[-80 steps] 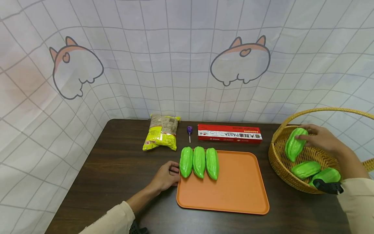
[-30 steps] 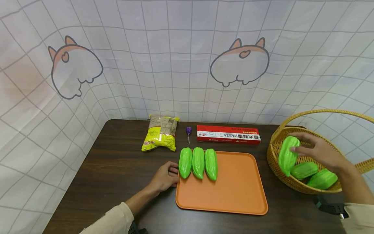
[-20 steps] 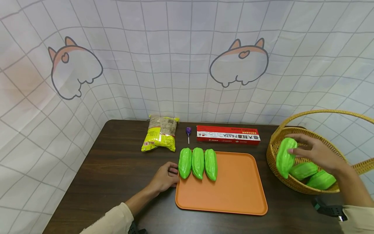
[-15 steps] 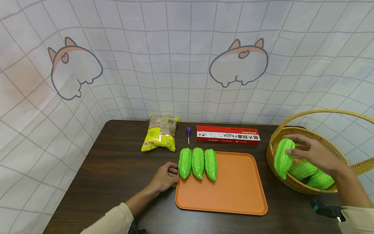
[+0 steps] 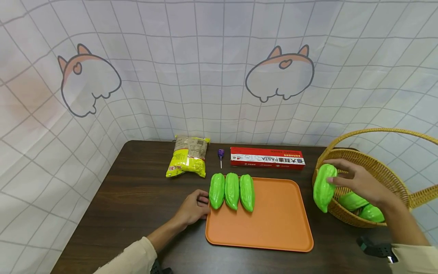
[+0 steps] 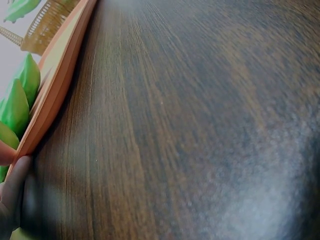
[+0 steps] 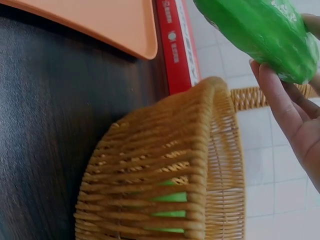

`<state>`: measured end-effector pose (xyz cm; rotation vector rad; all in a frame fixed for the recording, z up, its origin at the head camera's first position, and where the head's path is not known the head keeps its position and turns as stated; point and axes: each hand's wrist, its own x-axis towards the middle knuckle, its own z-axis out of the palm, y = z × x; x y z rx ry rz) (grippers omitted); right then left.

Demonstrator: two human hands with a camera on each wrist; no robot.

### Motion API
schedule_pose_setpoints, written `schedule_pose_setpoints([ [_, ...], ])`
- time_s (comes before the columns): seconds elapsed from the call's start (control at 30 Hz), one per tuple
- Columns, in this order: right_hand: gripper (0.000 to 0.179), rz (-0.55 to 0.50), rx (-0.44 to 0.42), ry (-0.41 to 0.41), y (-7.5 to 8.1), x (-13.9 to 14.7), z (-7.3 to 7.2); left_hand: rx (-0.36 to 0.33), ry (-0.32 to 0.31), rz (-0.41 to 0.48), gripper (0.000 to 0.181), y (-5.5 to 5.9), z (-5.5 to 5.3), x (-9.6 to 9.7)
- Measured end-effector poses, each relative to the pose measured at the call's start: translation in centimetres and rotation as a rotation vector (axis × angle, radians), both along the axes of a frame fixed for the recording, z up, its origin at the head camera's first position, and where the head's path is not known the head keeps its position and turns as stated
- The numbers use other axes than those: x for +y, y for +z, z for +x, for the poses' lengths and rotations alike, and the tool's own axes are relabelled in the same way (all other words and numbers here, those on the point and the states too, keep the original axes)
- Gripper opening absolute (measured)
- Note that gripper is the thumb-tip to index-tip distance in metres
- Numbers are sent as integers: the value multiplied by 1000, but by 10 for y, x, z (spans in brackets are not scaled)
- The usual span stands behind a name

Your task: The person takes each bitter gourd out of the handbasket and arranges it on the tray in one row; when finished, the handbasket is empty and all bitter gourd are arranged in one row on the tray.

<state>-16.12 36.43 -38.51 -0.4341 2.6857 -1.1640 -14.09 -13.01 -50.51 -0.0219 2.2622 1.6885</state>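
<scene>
In the head view my right hand [image 5: 362, 186] pinches a green bitter melon [image 5: 323, 188], tip down, at the left rim of the wicker basket [image 5: 345, 217]. The right wrist view has the held bitter melon [image 7: 267, 37] above the basket rim, thumb and fingers on either side. Inside the basket lie two more bitter melons [image 5: 352, 201], partly behind the right arm. My left hand [image 5: 192, 208] is at the left edge of the orange tray [image 5: 273, 224]; thumb and finger pinch the tray rim [image 6: 50, 102] in the left wrist view. Three bitter melons [image 5: 232, 191] lie side by side on the tray.
Behind the tray, a yellow bag [image 5: 188, 156], a purple lollipop [image 5: 221, 153] and a red pasta box [image 5: 267, 158] lie on the dark wooden table [image 5: 137, 190]. The basket's tall handle [image 5: 386, 130] arches over it. A white tiled-pattern cloth hangs behind.
My right hand has carried the bitter melon left and toward me, from inside the basket to its left rim. The left hand and the tray have stayed in place.
</scene>
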Motion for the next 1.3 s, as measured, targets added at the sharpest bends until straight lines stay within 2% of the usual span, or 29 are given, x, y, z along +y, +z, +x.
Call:
schedule_pose_setpoints([
  [0.23,52,-43,18,21,-4,-9,1,-1,-1,-5,54,-1,-1,-1],
  [0.67,52,-47,16,-2,-12,-21,0,-6,3,0,55,-2,-1,0],
  [1.3,51,-149,-44,36,-25,-47,-4,-9,-1,0,55,-1,-1,-1],
])
